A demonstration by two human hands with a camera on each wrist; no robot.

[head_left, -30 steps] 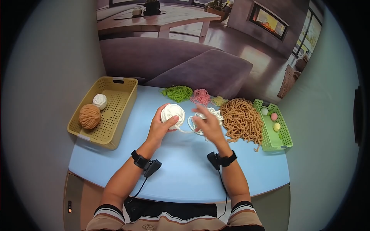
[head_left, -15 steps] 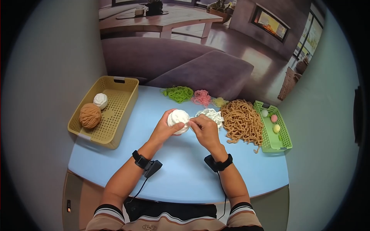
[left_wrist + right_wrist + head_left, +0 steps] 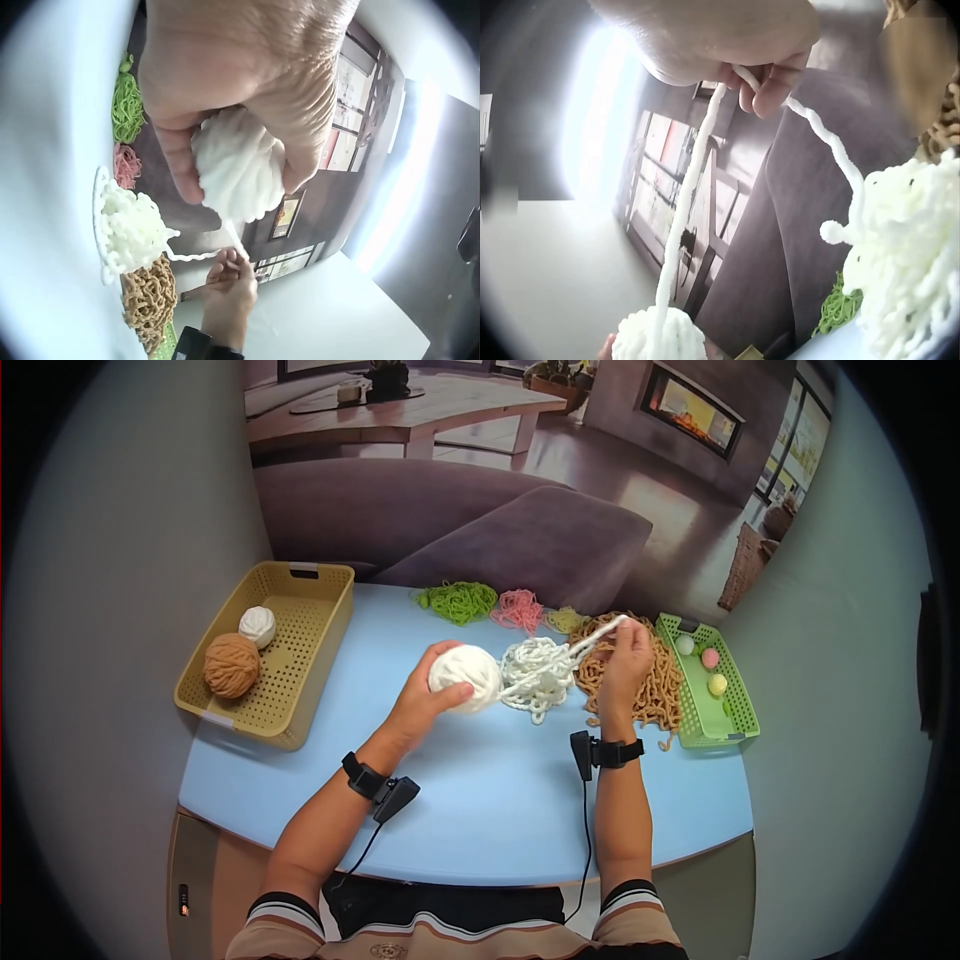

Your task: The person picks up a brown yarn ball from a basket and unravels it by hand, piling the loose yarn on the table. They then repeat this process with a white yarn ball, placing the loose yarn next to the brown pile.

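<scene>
My left hand grips a white yarn ball over the middle of the table, thumb across its front. In the left wrist view the fingers wrap both sides of the ball. Off to the right, my raised right hand pinches a strand of the white yarn. That strand runs taut from the ball up to the fingers, and another length drops from them to the loose white pile on the table. The right hand overlaps the brown yarn heap in the head view.
A tan basket at left holds a brown yarn ball and a small white one. Green, pink and pale yellow yarn lie along the back. A green basket with several small balls stands at right.
My right hand first came to the ball and pinched the strand there, then moved right and up, drawing it out. The left hand keeps its hold on the ball.
</scene>
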